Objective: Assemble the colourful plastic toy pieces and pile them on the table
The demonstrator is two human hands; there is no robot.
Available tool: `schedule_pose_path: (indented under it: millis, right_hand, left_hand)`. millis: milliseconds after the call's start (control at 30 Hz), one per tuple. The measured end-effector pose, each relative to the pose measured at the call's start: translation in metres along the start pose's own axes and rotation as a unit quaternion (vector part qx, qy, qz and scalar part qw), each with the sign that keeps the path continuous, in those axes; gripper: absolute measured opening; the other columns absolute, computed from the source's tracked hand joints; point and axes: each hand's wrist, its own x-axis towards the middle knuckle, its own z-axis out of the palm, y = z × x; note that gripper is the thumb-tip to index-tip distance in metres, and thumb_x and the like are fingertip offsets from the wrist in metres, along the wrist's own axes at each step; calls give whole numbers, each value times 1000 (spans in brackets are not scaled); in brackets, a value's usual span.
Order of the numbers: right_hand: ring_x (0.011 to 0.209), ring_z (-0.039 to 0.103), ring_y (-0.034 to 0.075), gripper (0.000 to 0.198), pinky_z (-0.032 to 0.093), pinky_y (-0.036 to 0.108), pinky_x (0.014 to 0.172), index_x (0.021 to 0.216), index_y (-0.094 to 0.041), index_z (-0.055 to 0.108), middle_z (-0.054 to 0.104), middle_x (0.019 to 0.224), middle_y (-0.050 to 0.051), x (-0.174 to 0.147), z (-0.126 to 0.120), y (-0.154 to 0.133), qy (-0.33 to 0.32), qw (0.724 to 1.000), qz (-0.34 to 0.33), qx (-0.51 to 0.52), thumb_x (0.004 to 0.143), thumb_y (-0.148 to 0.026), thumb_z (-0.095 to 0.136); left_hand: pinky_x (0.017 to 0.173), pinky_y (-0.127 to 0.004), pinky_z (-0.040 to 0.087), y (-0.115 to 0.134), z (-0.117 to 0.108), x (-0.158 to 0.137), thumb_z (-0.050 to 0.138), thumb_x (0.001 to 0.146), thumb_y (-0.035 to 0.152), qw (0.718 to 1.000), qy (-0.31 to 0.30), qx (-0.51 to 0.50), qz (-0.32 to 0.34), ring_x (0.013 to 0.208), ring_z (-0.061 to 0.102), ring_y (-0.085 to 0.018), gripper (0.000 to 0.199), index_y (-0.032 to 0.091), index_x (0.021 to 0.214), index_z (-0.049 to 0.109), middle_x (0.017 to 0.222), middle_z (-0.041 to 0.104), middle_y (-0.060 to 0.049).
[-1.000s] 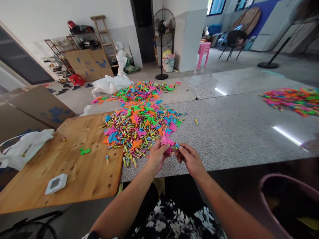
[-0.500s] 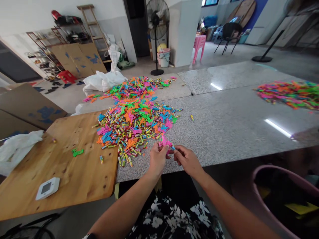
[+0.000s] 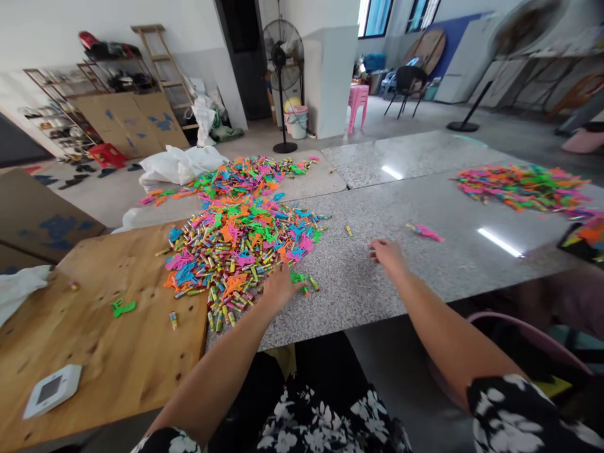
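My left hand (image 3: 278, 288) is at the near right edge of a mixed pile of plastic toy guns and small printed tubes (image 3: 245, 236). Its thumb is stretched out beside a green toy gun (image 3: 299, 278), and its fingertips are partly lost against the pile. Over the grey speckled table, my right hand (image 3: 387, 257) is open and holds nothing, fingers reaching forward and left. Beyond it lies a pink toy gun (image 3: 428, 233) with a small tube at its left end. A lone yellow tube (image 3: 348, 230) lies between the pile and my right hand.
A heap of toy guns (image 3: 523, 187) spreads at the far right. On the wooden board (image 3: 141, 352) are a green toy gun (image 3: 123, 307), a tube (image 3: 173, 320) and a white device with a screen (image 3: 53, 391). A pink tub (image 3: 500, 319) stands below the table's right side.
My hands have come apart from the pink toy gun and tube they held together. That piece now lies to the right on the table; my left hand has gone to the pile.
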Motion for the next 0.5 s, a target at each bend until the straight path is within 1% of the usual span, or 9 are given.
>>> schedule_pose_path:
  millis: [67,133,200,267,333,367,433,500]
  right_hand:
    - [95,74,25,16,56,31,78,95,-15,72,76,99,14,12,26,-12,-16,998,-23,-52,92,-28,63]
    - [116,68,31,22,52,36,94,103,-13,74,73,115,19,23,50,-23,-19,993,-46,-104,90,-29,68]
    - [127,62,34,32,47,40,103,115,-11,72,64,132,24,31,67,-30,-19,987,-60,-149,91,-31,69]
    - [128,61,36,36,45,42,105,122,-9,69,57,140,28,35,76,-34,-23,980,-69,-183,93,-30,65]
    - [126,62,37,35,45,44,104,122,-7,68,56,140,30,35,80,-34,-30,975,-77,-206,95,-28,61]
    - [124,63,38,33,46,44,102,119,-6,69,59,137,30,32,80,-34,-36,973,-81,-213,96,-26,60]
    - [118,66,37,26,48,42,97,109,-6,71,66,125,29,20,79,-32,-54,970,-91,-218,95,-25,60]
    - [110,70,32,20,50,37,91,103,-11,71,73,112,22,-3,78,-27,-71,968,-108,-214,95,-26,61]
  left_hand:
    - [100,-44,50,8,3,-1,77,79,61,1000,-17,25,4,130,60,-41,82,16,144,53,146,55,-24]
    - [99,-42,50,12,4,-2,79,77,60,999,-38,33,7,128,61,-39,79,18,140,56,143,59,-22]
    - [97,-39,50,10,4,-3,80,76,59,997,-68,29,6,123,65,-37,71,19,132,61,134,65,-19]
    - [95,-37,50,4,3,-6,82,75,56,996,-92,17,14,116,67,-34,63,18,122,65,124,69,-17]
    - [95,-36,50,-4,2,-11,83,74,55,996,-91,8,25,115,67,-33,58,18,116,67,123,69,-16]
    - [95,-37,50,-7,1,-14,83,74,55,996,-80,4,29,116,66,-33,57,18,115,67,126,67,-16]
    - [96,-38,50,-15,-1,-22,81,77,57,998,-56,-10,31,118,65,-34,60,19,120,66,132,62,-17]
    - [97,-39,50,-21,-1,-30,79,79,57,998,-51,-24,39,118,64,-34,63,20,127,63,133,60,-17]
